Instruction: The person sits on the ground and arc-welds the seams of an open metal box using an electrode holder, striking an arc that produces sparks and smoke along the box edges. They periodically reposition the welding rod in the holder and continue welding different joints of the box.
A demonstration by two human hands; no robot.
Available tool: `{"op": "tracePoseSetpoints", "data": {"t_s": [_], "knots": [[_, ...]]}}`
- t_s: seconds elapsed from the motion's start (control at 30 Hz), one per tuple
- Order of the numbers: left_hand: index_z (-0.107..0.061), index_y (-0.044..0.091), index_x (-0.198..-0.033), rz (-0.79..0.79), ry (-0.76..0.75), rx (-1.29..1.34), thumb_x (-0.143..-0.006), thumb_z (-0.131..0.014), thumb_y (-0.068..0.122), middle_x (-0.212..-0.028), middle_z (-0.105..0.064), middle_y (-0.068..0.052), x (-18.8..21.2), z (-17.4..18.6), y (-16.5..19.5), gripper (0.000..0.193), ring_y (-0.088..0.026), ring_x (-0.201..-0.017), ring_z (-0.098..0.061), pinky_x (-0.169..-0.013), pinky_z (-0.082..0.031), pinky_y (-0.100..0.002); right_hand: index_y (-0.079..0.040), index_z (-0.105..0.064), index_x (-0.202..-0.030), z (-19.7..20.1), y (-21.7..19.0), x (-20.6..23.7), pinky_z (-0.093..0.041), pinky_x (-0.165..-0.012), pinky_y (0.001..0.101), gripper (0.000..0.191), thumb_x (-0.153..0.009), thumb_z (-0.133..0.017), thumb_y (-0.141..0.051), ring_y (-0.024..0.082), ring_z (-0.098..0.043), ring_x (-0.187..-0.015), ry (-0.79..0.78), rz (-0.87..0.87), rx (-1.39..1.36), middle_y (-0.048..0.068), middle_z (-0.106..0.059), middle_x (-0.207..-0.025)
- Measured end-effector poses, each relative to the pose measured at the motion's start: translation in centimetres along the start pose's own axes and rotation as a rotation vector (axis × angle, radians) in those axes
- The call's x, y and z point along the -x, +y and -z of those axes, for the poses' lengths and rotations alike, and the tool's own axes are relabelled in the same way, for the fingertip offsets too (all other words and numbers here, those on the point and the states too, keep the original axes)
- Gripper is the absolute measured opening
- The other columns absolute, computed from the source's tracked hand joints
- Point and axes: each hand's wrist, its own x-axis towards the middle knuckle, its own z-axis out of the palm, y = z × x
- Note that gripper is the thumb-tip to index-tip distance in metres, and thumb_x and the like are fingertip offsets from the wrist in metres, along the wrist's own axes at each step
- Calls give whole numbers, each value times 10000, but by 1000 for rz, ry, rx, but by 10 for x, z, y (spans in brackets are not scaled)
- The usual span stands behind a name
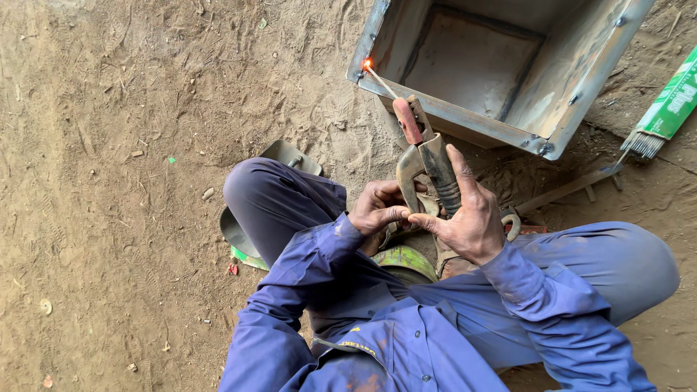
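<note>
Bare sandy dirt floor [109, 181], footprints, scattered pebbles, daylight

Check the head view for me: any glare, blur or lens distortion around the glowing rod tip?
Head view: soft, even daylight, no hard shadows; the glowing rod tip on the metal box corner blooms only slightly; both hands and the electrode holder are sharp; wide-angle stretch shows at the frame edges.

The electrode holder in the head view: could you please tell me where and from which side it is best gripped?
Grip the electrode holder by its dark handle at the near end, coming from the person's side, as the right hand and left hand do. The rod leaves the far jaws with a glowing tip at the metal box corner, so that end is probably hot.
</note>
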Motion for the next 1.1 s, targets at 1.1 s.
{"op": "tracePoseSetpoints", "data": {"t_s": [1.1], "knots": [[-629,-42,-1343,-11,-12,23,-983,-766,187,-1043,-737,-68,1,1,-2,448,-96,-851,-670,-727,-539,-248,-63,-307,-1595,1,1,2,-580,-920,397,1175,-660,-954,-358,319,-728,-1117,-5,-36,29,222,-702,-1253]]}}
